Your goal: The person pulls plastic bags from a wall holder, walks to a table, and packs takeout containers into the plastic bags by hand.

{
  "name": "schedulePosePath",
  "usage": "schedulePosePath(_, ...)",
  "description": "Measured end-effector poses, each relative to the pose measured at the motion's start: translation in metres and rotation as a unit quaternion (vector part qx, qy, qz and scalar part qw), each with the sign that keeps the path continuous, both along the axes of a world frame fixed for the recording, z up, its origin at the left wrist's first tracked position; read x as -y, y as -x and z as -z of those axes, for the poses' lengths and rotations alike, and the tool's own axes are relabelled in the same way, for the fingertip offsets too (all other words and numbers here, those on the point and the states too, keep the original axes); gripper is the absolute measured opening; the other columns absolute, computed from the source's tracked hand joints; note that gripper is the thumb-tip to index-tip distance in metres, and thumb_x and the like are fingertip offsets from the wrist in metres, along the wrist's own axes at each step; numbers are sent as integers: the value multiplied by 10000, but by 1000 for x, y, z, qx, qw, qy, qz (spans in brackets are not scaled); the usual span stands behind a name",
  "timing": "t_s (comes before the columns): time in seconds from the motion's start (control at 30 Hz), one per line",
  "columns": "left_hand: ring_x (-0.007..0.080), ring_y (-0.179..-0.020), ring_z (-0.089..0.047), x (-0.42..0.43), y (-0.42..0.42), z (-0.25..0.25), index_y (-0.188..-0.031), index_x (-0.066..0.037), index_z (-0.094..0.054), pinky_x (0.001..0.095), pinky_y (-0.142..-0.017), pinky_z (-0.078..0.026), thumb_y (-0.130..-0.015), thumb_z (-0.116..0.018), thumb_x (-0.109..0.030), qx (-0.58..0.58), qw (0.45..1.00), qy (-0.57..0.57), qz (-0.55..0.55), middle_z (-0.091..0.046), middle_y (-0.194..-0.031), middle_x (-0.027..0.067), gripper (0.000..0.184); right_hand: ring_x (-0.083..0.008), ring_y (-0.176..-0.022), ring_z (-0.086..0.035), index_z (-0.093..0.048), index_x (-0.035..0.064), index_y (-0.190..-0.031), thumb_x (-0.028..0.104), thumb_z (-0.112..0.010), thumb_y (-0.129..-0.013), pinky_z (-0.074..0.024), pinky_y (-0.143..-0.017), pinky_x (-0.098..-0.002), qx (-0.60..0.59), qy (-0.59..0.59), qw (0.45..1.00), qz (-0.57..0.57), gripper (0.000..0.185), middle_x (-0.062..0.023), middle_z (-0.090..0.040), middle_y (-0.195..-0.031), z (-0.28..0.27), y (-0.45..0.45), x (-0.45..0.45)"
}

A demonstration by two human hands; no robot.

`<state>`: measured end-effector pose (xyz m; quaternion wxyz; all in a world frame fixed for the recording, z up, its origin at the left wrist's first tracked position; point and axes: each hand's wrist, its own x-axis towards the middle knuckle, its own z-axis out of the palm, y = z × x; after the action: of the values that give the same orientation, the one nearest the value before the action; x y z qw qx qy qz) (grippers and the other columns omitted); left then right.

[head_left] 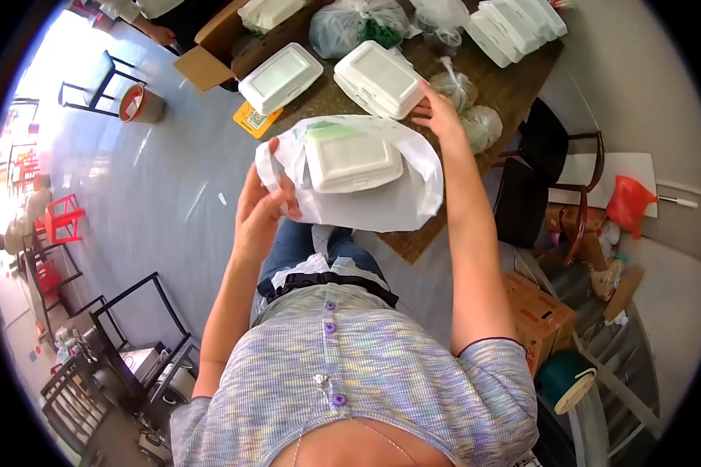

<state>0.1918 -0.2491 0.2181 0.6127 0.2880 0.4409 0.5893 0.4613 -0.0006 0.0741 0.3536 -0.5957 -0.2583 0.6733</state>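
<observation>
My left hand (263,204) is closed on the left edge of a white plastic bag (382,212), whose mouth is spread wide. Inside the bag lies a white lidded foam box (354,159). My right hand (438,113) has its fingers apart at the right end of another foam box (380,78) on the brown table, and whether it grips that box is unclear. To the left on the table is one more closed foam box (281,78), beside an orange card with a printed code (255,120).
Filled clear bags (358,27) and stacked foam boxes (514,29) stand farther back on the table (407,246). A cardboard box (204,68) is at its left, near another person's hand (162,35). Black chairs (522,198) stand at the right.
</observation>
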Motion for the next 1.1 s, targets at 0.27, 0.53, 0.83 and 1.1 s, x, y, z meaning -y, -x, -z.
schedulePosePath(0.27, 116, -655, -499, -22, 31, -5, -1356, -49, -252, 248, -642, -430, -783, -575, -186, 7, 995, -7, 95, -504, -771, 41, 672, -264, -961, -546, -496, 13, -1125, 128, -746, -674, -489, -768, -400, -140, 0, 988, 64, 528, -112, -552, -1061, 33, 27, -20)
schedulePosePath(0.53, 112, -639, -504, -35, 36, -10, -1362, -47, -235, 233, -607, -432, -769, -607, -266, -8, 992, 21, 122, -499, -750, 38, 733, -227, -960, -535, -484, -6, -1127, 130, -742, -649, -455, -816, -343, -113, -32, 984, 131, 560, -87, -549, -1049, 35, 23, -29)
schedulePosePath(0.83, 118, -624, -497, -24, 26, -3, -1357, -58, -252, 224, -616, -416, -817, -513, -283, 35, 996, 26, 83, -489, -746, 40, 640, -191, -985, -533, -484, -2, -1134, 265, -690, -716, -442, -853, -335, -266, -145, 948, -95, 536, -82, -540, -1094, -153, 27, 51)
schedulePosePath(1.1, 125, -906, -566, -16, 32, 2, -1295, -38, -361, 249, -785, -453, -855, -394, -171, 60, 996, 45, -39, -546, -1055, 51, 462, -168, -995, -515, -442, 20, -1178, 235, -565, -787, -432, -850, -281, -302, 48, 935, -180, 462, -89, -528, -1080, -111, 72, 177)
